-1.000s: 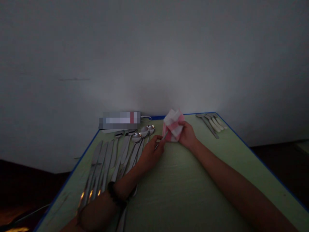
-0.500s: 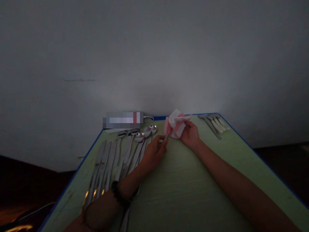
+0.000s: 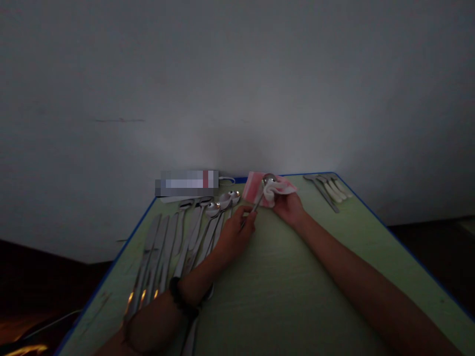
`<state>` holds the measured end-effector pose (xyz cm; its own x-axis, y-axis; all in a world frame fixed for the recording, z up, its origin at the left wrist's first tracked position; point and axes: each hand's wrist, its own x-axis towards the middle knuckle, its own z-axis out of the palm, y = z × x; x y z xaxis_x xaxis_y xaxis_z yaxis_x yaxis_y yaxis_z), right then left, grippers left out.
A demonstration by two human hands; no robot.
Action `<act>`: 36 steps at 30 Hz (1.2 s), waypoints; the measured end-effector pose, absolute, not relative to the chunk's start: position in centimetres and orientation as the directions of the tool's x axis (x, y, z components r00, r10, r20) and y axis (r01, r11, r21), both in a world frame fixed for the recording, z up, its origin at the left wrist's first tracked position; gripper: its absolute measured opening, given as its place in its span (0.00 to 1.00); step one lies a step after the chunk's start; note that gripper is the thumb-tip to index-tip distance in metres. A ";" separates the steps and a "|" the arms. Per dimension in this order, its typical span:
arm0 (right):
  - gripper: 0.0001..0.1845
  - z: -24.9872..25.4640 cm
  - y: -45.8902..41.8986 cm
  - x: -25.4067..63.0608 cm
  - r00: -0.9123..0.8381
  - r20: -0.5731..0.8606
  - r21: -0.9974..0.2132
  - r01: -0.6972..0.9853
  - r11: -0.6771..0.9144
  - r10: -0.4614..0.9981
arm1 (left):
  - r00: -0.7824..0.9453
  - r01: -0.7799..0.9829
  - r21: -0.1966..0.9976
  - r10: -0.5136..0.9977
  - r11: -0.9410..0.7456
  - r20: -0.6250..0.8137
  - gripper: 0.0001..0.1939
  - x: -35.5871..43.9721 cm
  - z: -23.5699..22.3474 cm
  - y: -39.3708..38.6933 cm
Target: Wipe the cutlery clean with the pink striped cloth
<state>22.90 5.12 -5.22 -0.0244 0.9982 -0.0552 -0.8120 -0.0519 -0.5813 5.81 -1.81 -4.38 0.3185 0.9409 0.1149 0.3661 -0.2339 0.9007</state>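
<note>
My left hand [image 3: 237,228] is closed round the handle of a metal spoon [image 3: 268,179], whose bowl points up and away to the right. A pink and white cloth [image 3: 254,187] lies under and around that bowl. My right hand [image 3: 290,207] grips the cloth from the right side, with its fingers partly hidden by the folds. Just left of my left hand, several metal spoons [image 3: 213,209] lie on the green table [image 3: 282,291]. Farther left, several table knives [image 3: 151,235] lie side by side, partly covered by my left forearm.
At the back right corner lie several utensils with white handles [image 3: 334,193] and one dark metal utensil [image 3: 326,198]. A blurred white box-like object [image 3: 187,183] with a cord stands at the back left. The wall [image 3: 237,89] rises directly behind the table.
The cloth has come off the top of the spoon, so the bowl now shows. Part of the cloth spreads farther left. Both hands keep their holds.
</note>
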 end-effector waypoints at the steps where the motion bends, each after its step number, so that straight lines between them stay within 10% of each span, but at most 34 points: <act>1: 0.08 -5.1 5.0 22.9 -0.033 -0.057 -0.571 -0.819 -0.060 0.998 | 0.317 0.368 0.900 0.941 -0.234 0.114 0.15 5.8 -4.4 -1.8; 36: 0.17 -4.4 3.6 23.3 -0.078 -0.031 -0.539 -0.838 -0.082 0.996 | 0.348 0.468 0.832 0.927 -0.299 0.137 0.13 5.9 -3.8 -2.1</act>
<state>23.33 3.59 -4.41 -0.0776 0.9965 -0.0315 -0.8383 -0.0824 -0.5390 5.93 -2.05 -3.78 0.3478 0.9275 0.1373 0.4682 -0.2986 0.8317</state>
